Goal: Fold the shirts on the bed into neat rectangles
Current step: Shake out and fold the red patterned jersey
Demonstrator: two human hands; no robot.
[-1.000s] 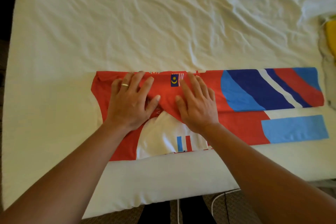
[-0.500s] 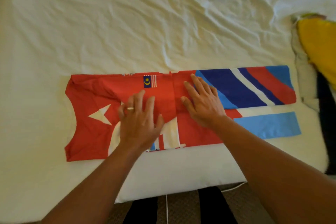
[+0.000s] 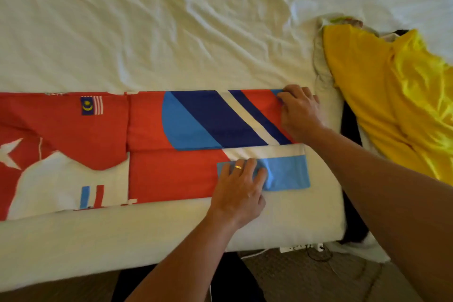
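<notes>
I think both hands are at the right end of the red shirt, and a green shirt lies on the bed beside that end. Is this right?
Not quite: the shirt beside that end is yellow, not green, as the head view shows. The rest stands: the left hand and the right hand are both at the right end of the red shirt on the bed.

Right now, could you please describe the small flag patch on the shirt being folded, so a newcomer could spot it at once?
Start at the white bed and find the long red shirt lying along its near edge. On the shirt's far fold, well left of both hands, sits the flag patch. It alone pairs a navy square bearing a yellow crescent with thin red and white stripes.
</notes>
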